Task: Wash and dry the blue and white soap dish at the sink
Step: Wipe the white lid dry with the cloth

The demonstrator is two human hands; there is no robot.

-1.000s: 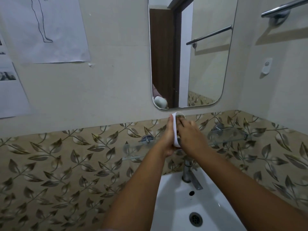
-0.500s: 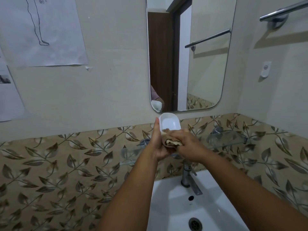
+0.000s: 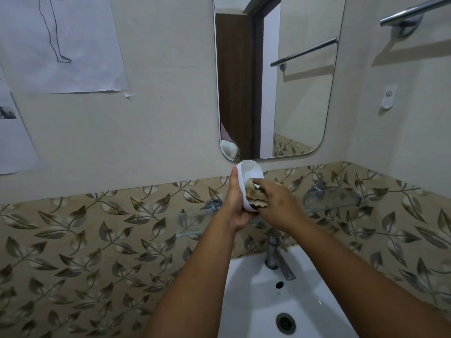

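The white soap dish (image 3: 249, 172) is held up on its end, above the sink and just below the mirror, its hollow side facing me. My left hand (image 3: 235, 203) grips it from the left, thumb along its edge. My right hand (image 3: 277, 203) holds a crumpled beige cloth (image 3: 255, 195) pressed into the lower part of the dish. No blue part of the dish shows.
A white sink (image 3: 307, 301) with a drain (image 3: 285, 323) and a chrome tap (image 3: 277, 257) lies below my hands. A glass shelf (image 3: 332, 198) runs along the leaf-patterned tiles. A mirror (image 3: 275, 76) hangs ahead, a towel bar (image 3: 412, 13) at upper right, paper sheets (image 3: 63, 42) at left.
The dish turned from edge-on to hollow side facing me. The cloth came into the dish under my right hand. The view shifted slightly.
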